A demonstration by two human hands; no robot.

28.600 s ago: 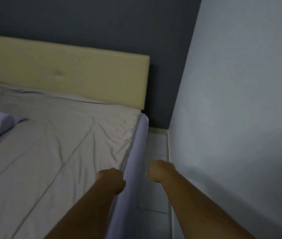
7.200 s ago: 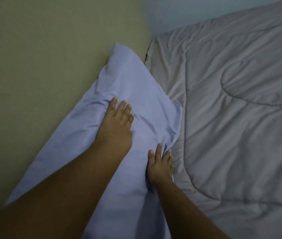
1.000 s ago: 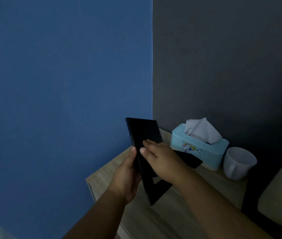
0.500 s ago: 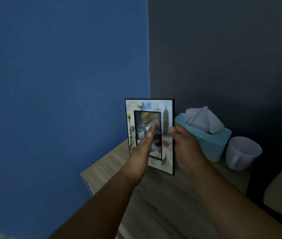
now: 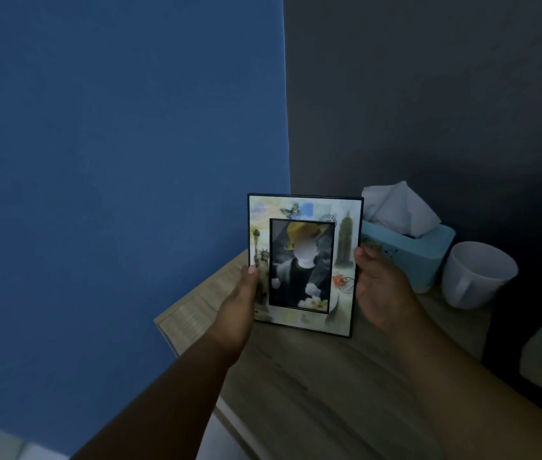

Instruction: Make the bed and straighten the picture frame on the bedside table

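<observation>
Between the two hands, straight ahead and just above the counter, the frame is held upright with its long axis vertical and its picture side toward the camera. From the left, the left hand grips the frame's left edge low down, thumb over the front border, forearm running in from the lower left. On the other side the right hand clasps the right edge a little higher, fingers wrapped behind it and out of sight. Both hands are equally near, so either could steady it. Whether its bottom edge touches the counter I cannot tell. Right of the frame sit a tissue box and a cup, close enough to limit room for setting it down that way.
</observation>
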